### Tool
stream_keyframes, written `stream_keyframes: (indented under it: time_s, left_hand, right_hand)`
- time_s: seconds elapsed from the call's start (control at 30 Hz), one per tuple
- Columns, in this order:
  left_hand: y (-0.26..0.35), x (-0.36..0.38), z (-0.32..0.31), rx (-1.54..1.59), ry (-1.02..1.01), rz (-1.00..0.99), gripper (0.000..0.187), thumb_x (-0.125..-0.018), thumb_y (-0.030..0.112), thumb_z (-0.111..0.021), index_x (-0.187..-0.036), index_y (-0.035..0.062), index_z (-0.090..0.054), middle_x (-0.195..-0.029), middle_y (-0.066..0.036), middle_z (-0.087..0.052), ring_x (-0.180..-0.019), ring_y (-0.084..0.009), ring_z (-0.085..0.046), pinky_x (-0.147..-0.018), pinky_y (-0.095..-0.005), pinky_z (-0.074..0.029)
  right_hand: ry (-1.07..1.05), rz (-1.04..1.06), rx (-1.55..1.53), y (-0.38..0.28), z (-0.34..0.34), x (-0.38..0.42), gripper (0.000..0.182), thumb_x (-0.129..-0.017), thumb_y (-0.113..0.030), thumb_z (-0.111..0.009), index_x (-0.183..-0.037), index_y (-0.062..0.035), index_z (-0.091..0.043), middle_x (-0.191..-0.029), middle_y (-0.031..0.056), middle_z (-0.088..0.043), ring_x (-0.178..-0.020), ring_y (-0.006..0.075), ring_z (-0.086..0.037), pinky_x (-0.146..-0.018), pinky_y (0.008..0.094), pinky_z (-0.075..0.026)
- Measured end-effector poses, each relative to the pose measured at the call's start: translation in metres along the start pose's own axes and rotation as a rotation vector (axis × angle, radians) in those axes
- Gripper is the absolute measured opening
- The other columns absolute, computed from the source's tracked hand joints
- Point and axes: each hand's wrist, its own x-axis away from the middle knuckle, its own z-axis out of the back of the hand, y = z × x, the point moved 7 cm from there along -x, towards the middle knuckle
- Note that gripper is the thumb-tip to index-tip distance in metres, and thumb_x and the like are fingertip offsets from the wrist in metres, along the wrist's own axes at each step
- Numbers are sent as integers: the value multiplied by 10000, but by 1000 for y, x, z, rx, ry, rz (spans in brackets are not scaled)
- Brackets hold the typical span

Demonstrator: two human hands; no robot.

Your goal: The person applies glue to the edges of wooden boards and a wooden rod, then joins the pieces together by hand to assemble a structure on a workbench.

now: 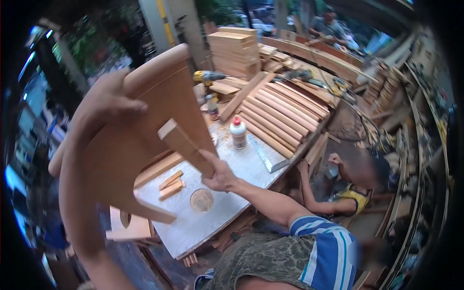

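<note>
My left hand (108,99) is closed over the top of a large brown wooden panel (164,99), its fingers at the rounded rail along the upper edge. The panel stands tilted on the left and hides part of the workbench. My right hand (220,175) grips the lower end of a short, thick wooden block (186,147), which overlaps the panel's face in this view. Beneath the hands, several small wood pieces (171,185) and a round pale disc shape (201,199) show on the white bench top (227,208). A white glue bottle with a red cap (238,133) stands beyond my right hand.
Rows of rounded wooden slats (285,113) lie at the bench's far right. Behind are a yellow drill (208,79) and stacked boards (234,53). A person in yellow (355,198) crouches close to the right edge; another person (331,29) works at the back.
</note>
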Motion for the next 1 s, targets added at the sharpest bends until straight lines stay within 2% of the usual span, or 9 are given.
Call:
stream_keyframes:
  time_s: [0.07,0.27,0.3,0.4,0.47,0.6,0.83,0.9,1.0]
  left_hand:
    - [-5,-1,0,-107,48,-49,629,-611,345,-860,-1077,-36,-676,-972,-194,-716,-936,-304,-688,-847,-402,-523]
    - [-24,16,1,-225,94,141,581,-649,341,-796,-1121,12,-715,-1073,-224,-727,-1036,-372,-698,-909,-425,-559]
    - [-15,24,6,-242,96,99,591,-650,342,-801,-1138,20,-714,-1071,-219,-731,-1031,-357,-705,-906,-422,-563]
    - [-14,41,11,-283,141,93,599,-674,424,-839,-1121,37,-743,-1075,-184,-742,-1021,-328,-718,-911,-411,-571]
    - [-18,57,14,-407,97,139,665,-680,579,-877,-1166,139,-763,-1135,-81,-748,-1064,-249,-716,-918,-372,-565]
    - [-35,83,22,-325,204,113,599,-687,474,-835,-1099,45,-762,-1049,-177,-749,-1000,-314,-730,-906,-382,-575]
    - [-37,74,23,-354,175,76,569,-700,474,-816,-1049,28,-766,-1030,-200,-748,-977,-340,-730,-882,-406,-585]
    - [-43,62,16,-396,165,50,621,-692,516,-821,-1045,10,-744,-1012,-210,-745,-974,-365,-722,-876,-438,-581]
    - [-37,61,15,-428,164,49,665,-679,542,-833,-1047,0,-719,-997,-213,-739,-965,-371,-715,-880,-452,-567]
  right_hand:
    - [3,-137,46,15,2,-1,766,-738,-38,-701,-1459,-5,-446,-1284,253,-633,-1179,381,-649,-999,394,-527]
    - [140,-122,87,-15,98,-92,498,-884,-95,-727,-1311,15,-495,-928,62,-607,-855,199,-615,-780,352,-518]
    - [218,93,342,-70,112,-121,533,-827,-96,-770,-1276,33,-512,-1004,142,-650,-898,262,-647,-782,461,-537]
    - [142,238,543,-162,129,-187,789,-827,39,-710,-1546,-72,-405,-1513,151,-505,-1402,275,-476,-1142,382,-383]
    - [104,473,834,-201,136,-230,834,-794,91,-662,-1554,-151,-417,-1456,161,-566,-1305,269,-580,-1073,393,-457]
    - [17,425,1081,-233,145,-293,820,-791,98,-592,-1550,-162,-425,-1383,171,-627,-1212,258,-640,-1009,388,-504]
    - [-206,249,512,-200,150,-289,862,-697,115,-519,-1522,-132,-482,-1503,125,-545,-1395,200,-494,-1156,332,-360]
    - [-161,251,1104,-217,147,-281,884,-723,113,-548,-1549,-180,-435,-1381,169,-625,-1299,267,-595,-1084,365,-438]
    - [-63,438,1107,-242,136,-287,808,-749,20,-644,-1498,-240,-484,-1241,209,-670,-1111,414,-658,-928,452,-526]
